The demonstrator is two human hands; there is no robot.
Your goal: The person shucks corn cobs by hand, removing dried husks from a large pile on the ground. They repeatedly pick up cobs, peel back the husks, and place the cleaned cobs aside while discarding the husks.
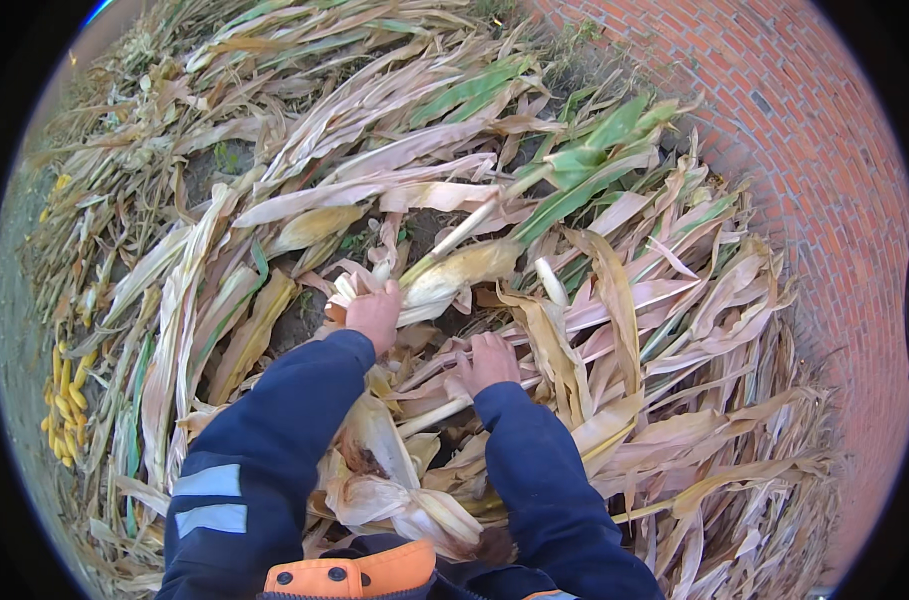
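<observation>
My left hand (375, 315) is closed around pale corn husk (355, 286) at the near end of an ear of corn in its husk (465, 274). A corn stalk (469, 223) with green leaves at its far end runs along that ear towards the same hand. To the right and nearer my body, my right hand (489, 364) rests among dry corn leaves with its fingers curled. Whether it grips anything is hidden. The cut end of a pale stalk (435, 416) lies just below it. Loose opened husks (402, 502) lie in front of my waist.
Dry corn stalks and leaves (724, 442) are heaped all around me. Bare yellow corn cobs (68, 405) lie in a pile on the ground at left. Another husked-over ear (315, 227) sits beyond my left hand. A red brick surface (792, 127) borders the right side.
</observation>
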